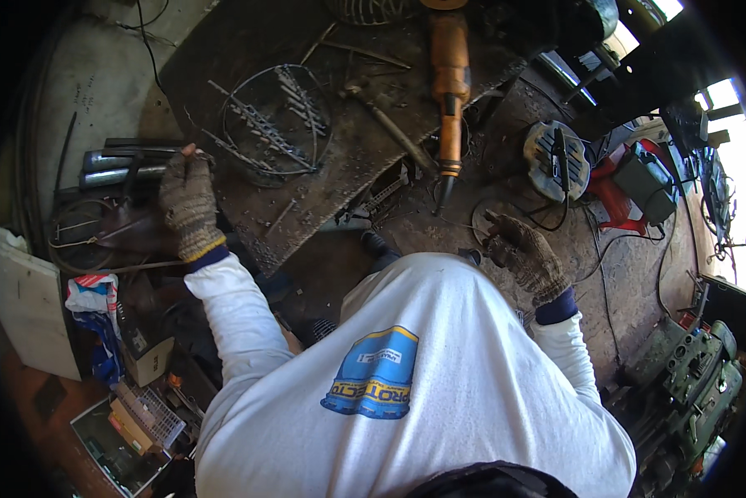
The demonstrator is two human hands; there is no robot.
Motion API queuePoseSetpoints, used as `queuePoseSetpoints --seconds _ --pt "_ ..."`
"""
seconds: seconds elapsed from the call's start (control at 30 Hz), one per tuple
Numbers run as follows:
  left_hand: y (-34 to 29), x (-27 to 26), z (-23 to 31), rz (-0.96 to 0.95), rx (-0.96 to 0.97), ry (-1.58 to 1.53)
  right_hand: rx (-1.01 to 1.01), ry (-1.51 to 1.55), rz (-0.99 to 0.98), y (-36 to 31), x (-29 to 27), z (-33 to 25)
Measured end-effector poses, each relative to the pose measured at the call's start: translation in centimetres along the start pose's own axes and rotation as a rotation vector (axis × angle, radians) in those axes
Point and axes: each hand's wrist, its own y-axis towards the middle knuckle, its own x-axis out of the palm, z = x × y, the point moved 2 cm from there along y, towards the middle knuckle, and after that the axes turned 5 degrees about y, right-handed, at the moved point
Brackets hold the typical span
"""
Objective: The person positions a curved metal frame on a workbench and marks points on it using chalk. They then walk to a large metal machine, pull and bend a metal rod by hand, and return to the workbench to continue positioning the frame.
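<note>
My left hand (189, 203), in a brown knitted glove with one bare fingertip, is at the left edge of a dark metal table (261, 228). Its fingers are drawn together; whatever may be between them I cannot make out. Just beyond it lie shiny metal tubes (124, 174). Out to the right, my right hand (526, 259), gloved alike, hangs above the floor with its fingers loosely bent and apart, holding nothing. On the table rests a round wire frame (275, 120) crossed by ribbed metal rods. A hammer (390, 124) lies beside it, handle toward the table's edge.
An orange power tool (450, 75) with a chisel-like tip extends over the table's right edge. To the right stand a round slatted stool (555, 162) with a black cable-fed tool on it, a red-and-grey machine (638, 187) and a green machine (692, 382). Cables cross the floor.
</note>
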Motion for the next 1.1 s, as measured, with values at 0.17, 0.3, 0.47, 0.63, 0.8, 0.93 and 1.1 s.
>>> queuePoseSetpoints --seconds 0.17,0.3,0.47,0.63,0.8,0.93,1.1 --pt "-8.9 4.8 7.9 -0.017 0.293 0.173 0.067 -0.05 0.097 -2.7 -7.8 6.0" --pt "-14.6 9.0 15.9 -0.135 0.662 0.33 0.161 -0.113 0.1 -3.4 -12.9 11.5" --pt "-17.2 13.4 17.7 -0.32 0.93 0.249 0.282 0.232 0.258 -3.0 -15.9 18.9" --pt "-16.6 16.3 17.2 -0.538 0.835 0.176 0.482 0.334 0.511 -5.5 -17.4 31.8" --pt "-17.5 19.3 14.9 -0.652 0.763 0.192 0.681 -0.193 0.525 -11.6 -13.0 33.9" --pt "-16.8 19.3 13.5 -0.74 0.658 0.222 0.807 -0.356 0.472 -13.6 -11.1 32.7" --pt "-15.8 19.8 12.7 -0.811 0.684 0.088 0.793 -0.289 0.545 -12.1 -9.2 30.1"
